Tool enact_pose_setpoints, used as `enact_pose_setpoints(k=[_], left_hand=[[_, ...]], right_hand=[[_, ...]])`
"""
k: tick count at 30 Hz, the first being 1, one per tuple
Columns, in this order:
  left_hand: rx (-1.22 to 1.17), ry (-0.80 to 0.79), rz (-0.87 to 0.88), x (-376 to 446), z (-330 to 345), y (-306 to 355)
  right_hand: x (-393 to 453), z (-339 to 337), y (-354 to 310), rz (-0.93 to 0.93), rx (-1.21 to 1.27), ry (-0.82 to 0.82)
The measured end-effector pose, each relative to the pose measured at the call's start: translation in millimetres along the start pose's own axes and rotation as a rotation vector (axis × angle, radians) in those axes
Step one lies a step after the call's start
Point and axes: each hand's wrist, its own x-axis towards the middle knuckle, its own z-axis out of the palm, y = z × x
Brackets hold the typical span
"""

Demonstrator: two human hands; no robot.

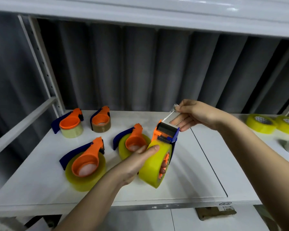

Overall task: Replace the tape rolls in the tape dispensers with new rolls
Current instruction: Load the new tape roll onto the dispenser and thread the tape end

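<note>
While the dispenser (165,135) with its new yellow roll (154,164) is gripped above the shelf (198,164) by the left hand (137,162), fingers curled through the core, the tape end (171,112) is pinched by the right hand (195,112). Threading seems to be in hand; next the strip probably must be pulled over the roller and cut.

Dispenser (165,133): smooth moulded plastic, orange and blue, slight sheen. Roll (154,165) on it is glossy translucent yellow film; the pulled tape end (171,113) is clear and shiny. Shelf (198,164) is smooth white painted board, semi-matt.
</note>
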Motion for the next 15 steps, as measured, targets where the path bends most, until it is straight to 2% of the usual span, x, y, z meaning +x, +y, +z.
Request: enact_pose_setpoints(k=[9,15], left_hand=[[0.066,-0.144,-0.057,6,11,-2],[0.092,-0.106,-0.07,16,15,-8]], right_hand=[[5,-9,23,0.014,-0.05,0.038],[15,-3,27,-0.015,-0.112,0.087]])
